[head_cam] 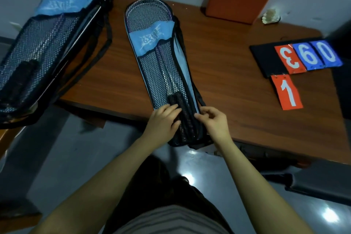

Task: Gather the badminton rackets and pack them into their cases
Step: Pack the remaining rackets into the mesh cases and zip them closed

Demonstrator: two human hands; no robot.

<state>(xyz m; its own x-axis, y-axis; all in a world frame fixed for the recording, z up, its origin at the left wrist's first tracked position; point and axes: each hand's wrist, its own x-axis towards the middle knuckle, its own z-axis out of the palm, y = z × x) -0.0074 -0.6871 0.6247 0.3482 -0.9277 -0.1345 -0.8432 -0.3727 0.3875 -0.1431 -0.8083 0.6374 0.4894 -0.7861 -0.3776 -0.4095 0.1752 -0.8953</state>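
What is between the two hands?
In the head view, the black racket handles, inside the mesh case, lie between the left hand and the right hand.

Red card [287,92] on wooden counter [228,66]: "1". Black flip scoreboard [266,61]: red card [289,57] "3", upside down; blue cards [309,55] "6", [327,52] "0". White logos on blue case panels [151,39] unreadable.

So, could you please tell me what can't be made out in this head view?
- Zipper on the middle case: hidden under the right hand at its lower edge.
- Racket grips: partly covered by the left hand.
- Left case: its bottom end is cut off by the frame edge.
- Logo on the blue patch: too blurred to read.
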